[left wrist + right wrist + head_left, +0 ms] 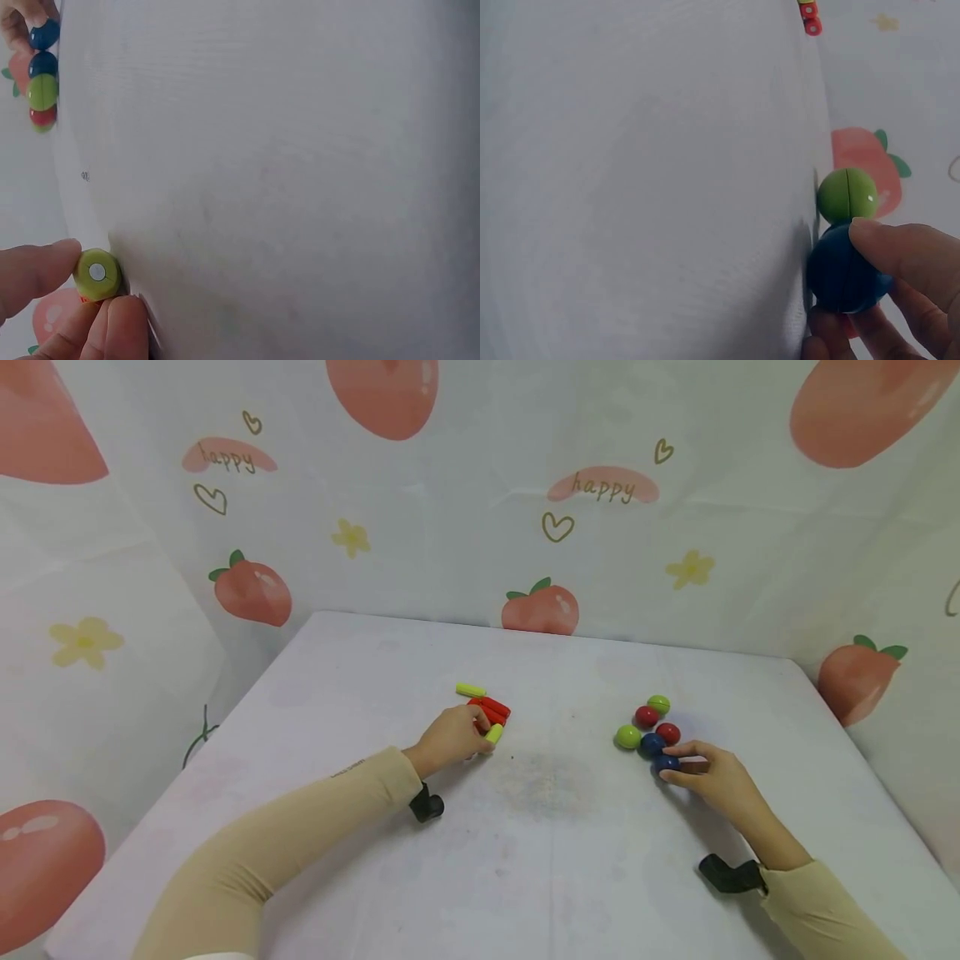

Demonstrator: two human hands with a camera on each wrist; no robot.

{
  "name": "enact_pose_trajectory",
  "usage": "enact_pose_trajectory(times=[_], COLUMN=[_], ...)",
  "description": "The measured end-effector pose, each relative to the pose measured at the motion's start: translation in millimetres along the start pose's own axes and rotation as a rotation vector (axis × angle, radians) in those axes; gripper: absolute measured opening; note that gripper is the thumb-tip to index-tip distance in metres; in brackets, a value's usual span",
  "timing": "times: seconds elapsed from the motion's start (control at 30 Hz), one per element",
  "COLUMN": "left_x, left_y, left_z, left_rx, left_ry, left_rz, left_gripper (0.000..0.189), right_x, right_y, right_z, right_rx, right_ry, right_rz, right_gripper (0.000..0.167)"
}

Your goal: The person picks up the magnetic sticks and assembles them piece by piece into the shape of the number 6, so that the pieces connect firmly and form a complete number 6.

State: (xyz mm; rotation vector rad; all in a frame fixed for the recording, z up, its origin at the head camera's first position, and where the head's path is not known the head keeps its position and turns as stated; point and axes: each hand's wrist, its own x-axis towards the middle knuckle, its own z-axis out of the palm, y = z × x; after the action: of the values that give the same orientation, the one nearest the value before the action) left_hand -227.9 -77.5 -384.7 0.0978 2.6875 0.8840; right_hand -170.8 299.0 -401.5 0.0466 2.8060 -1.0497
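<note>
My left hand (450,739) pinches a short yellow-green rod (97,274) between thumb and fingers, low over the table. Right behind it lie several red rods (492,708), partly covered by the fingers. Beyond these rests another yellow rod (471,690). On the right side, my right hand (716,781) grips a blue ball (846,270) with thumb and fingertips. That ball is the nearest of a small cluster. A second blue ball (652,744) stands close to it, beside a green ball (628,737). Two red balls (647,717) and a farther green ball (658,704) complete the cluster.
A white table (555,877) carries everything, with a faint grey smudge near its middle. Behind it hangs a white cloth (450,560) printed with peaches, flowers and hearts. Black devices (727,874) sit at both wrists, under the beige sleeves.
</note>
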Motion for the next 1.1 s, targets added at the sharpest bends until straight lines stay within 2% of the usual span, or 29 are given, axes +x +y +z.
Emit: enact_pose_trajectory(times=[0.33,0.67,0.77,0.9,1.1], left_x=[-1.1,-0.3,-1.7,-5.4,-4.9], left_y=[0.6,-1.2,0.9,3.6,2.5], left_z=[-0.3,-5.3,-11.0,-18.6,-16.2], left_rx=[-0.013,-0.037,-0.062,-0.128,-0.217], left_ry=[-0.002,-0.053,-0.052,-0.035,-0.046], left_rz=[0.004,0.004,0.057,0.164,0.290], left_gripper=[0.030,0.030,0.030,0.031,0.032], right_x=[1.0,1.3,1.0,0.9,1.8], right_y=[0.5,-1.2,-1.6,-2.4,-2.0], right_z=[1.3,0.5,0.4,-0.1,-0.4], right_rx=[0.016,0.010,0.005,0.001,0.003], right_ry=[0.008,0.013,0.011,0.005,0.007], right_rz=[0.001,0.006,0.011,0.022,0.007], right_gripper=[0.050,0.049,0.049,0.050,0.050])
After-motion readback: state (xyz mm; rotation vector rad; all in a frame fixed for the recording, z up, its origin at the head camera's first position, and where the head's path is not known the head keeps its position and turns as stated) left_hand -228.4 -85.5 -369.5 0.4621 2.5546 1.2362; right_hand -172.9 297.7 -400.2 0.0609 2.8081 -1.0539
